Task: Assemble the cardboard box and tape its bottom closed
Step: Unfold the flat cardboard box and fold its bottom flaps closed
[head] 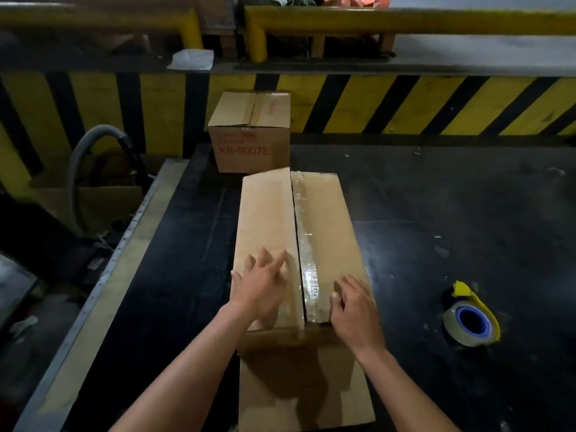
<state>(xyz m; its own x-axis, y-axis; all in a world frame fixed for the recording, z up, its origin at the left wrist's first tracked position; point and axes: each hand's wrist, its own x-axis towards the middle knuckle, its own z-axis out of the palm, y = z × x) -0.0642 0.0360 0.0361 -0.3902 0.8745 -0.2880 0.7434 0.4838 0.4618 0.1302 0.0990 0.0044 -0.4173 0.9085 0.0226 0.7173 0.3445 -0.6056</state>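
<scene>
- Where the view starts on the far left, we see a curved grey hose (80,169) arching up beside the black worktable (174,275), off its edge.
- At the back of the table we've got a small brown cardboard carton with red print (249,145), flaps shut, just beyond the far end of the long box.
- Centre stage, the long brown cardboard box (268,210) lies on the table with its bottom flaps facing up and folded together. The left flap's far corner sits a touch proud.
- Our left hand (261,286) lies flat on the left flap at the near end, fingers straight and spread, gripping nothing.
- A wrinkled strip of clear glossy tape (307,260) runs along the seam between the two flaps.
- Our right hand (355,310) rests on the right flap, fingers lightly bent, tips at the tape's edge, nothing held.
- Well off to the right, a clear tape roll with a blue core and yellow dispenser (470,321) lies on the table, apart from both hands.
- Behind it all runs a yellow-and-black striped barrier (436,104).
</scene>
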